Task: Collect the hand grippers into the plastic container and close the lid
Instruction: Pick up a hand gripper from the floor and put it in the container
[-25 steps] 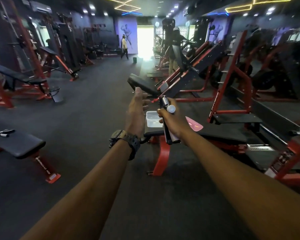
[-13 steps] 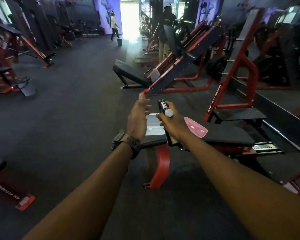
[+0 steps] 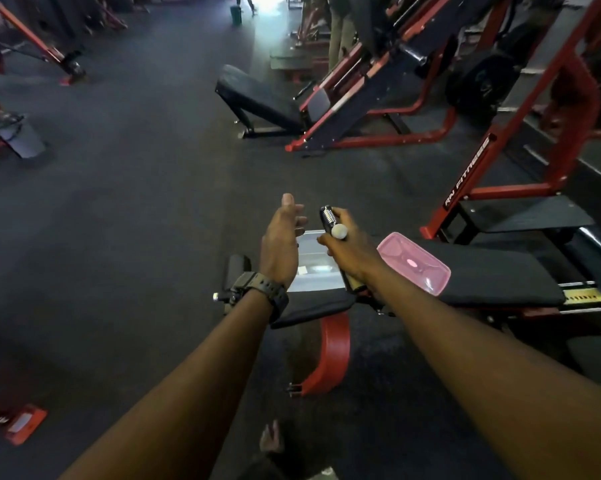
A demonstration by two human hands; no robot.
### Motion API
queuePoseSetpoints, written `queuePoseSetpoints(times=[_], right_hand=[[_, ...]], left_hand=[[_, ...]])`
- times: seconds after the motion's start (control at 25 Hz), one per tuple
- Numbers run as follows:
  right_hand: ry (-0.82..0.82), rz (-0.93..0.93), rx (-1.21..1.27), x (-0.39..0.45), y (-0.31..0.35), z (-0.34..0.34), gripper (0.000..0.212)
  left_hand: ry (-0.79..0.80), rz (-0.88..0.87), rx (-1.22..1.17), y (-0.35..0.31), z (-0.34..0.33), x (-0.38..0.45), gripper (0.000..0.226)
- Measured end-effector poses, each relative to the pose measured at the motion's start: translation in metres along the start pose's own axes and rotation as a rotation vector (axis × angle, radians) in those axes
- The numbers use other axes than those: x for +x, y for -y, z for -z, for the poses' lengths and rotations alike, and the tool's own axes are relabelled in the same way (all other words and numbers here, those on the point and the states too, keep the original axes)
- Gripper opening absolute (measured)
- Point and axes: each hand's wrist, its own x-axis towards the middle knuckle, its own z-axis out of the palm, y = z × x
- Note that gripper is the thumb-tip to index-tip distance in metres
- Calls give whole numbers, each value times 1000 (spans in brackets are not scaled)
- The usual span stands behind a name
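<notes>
Gripping a chrome-sprung hand gripper point(image 3: 331, 221), right hand point(image 3: 349, 256).

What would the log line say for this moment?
right hand: holds hand gripper over container | left hand: open, empty | pink lid: off, on bench

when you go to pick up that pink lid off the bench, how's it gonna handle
The pink lid looks thin and translucent, so probably light and a bit flexible. It lies flat on the padded bench to the right of the clear container, so it is unlikely to roll. Its glossy surface may be slippery; gripping an edge seems safest.
</notes>
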Motion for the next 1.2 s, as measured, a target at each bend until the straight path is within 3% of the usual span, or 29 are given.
queuePoseSetpoints(times=[0.24, 0.44, 0.64, 0.8, 0.92, 1.2], right_hand=[[169, -110, -14, 132, -47, -23, 79], [390, -121, -339, 231, -90, -58, 105], [506, 54, -697, 301, -142, -108, 69], [614, 159, -728, 319, -214, -146, 40], [662, 245, -724, 323, -260, -158, 31], [689, 223, -721, 323, -289, -162, 80]], left_hand=[[0, 128, -13, 67, -1, 137, 78], [5, 299, -22, 130, 16, 220, 71], [-71, 407, -1, 188, 8, 274, 70], [-116, 473, -13, 234, -16, 290, 79], [-151, 524, -1, 257, -26, 295, 74], [-177, 521, 25, 267, -40, 303, 67]])
